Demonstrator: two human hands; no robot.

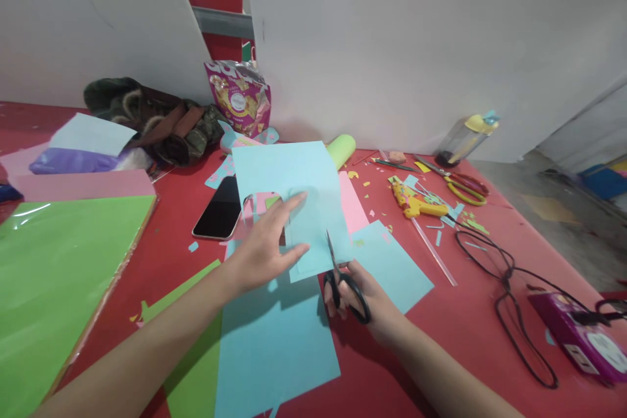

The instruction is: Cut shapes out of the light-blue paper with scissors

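A light blue sheet of paper (289, 166), with an opening cut in its left part, is held up above the table. My left hand (264, 241) grips it by that opening, its index finger and thumb lying over the front; the other fingers are mostly hidden. My right hand (375, 304) is closed around the black handles of a pair of scissors (360, 297). The blades point up and away, partly apart, at the sheet's lower right part. Another light blue sheet (281, 346) lies below, and a further blue piece (392, 268) is to the right.
On the red table (416, 366) are a phone (220, 209), a yellow glue gun (416, 202), pliers (465, 186), paper scraps and a purple power strip (578, 333) with black cord. Green sheets (63, 274) lie left. A snack bag (240, 98) and bottle (467, 137) stand near white panels.
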